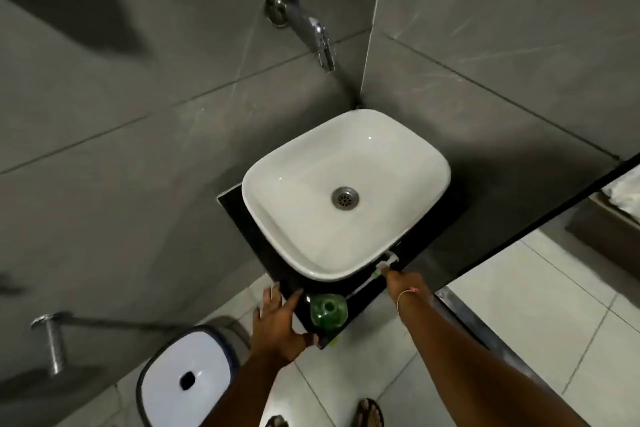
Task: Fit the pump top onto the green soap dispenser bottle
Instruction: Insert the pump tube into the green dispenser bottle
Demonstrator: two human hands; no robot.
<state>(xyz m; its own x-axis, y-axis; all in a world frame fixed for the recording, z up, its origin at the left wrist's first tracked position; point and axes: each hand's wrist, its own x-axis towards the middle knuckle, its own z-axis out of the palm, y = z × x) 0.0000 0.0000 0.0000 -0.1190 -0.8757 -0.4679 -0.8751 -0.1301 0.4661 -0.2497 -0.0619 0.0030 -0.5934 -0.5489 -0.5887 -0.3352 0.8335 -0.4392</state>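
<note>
The green soap dispenser bottle [328, 310] stands upright on the black counter [360, 302], its neck uncovered. It sits just in front of the white basin. My left hand [278, 321] is spread open beside it, with index finger and thumb flanking its left side; I cannot tell if they touch it. The pump top [385, 264], a white head with a thin dip tube, lies slanted at the basin's front right edge, and its tube points down-left towards the bottle. My right hand [403, 282] pinches the pump top at its collar.
The white basin [263, 215] fills most of the counter, under a chrome wall tap [320, 35]. A white pedal bin [187, 378] stands on the floor at lower left. A dark door edge [540, 215] runs along the right. My sandalled feet show at the bottom.
</note>
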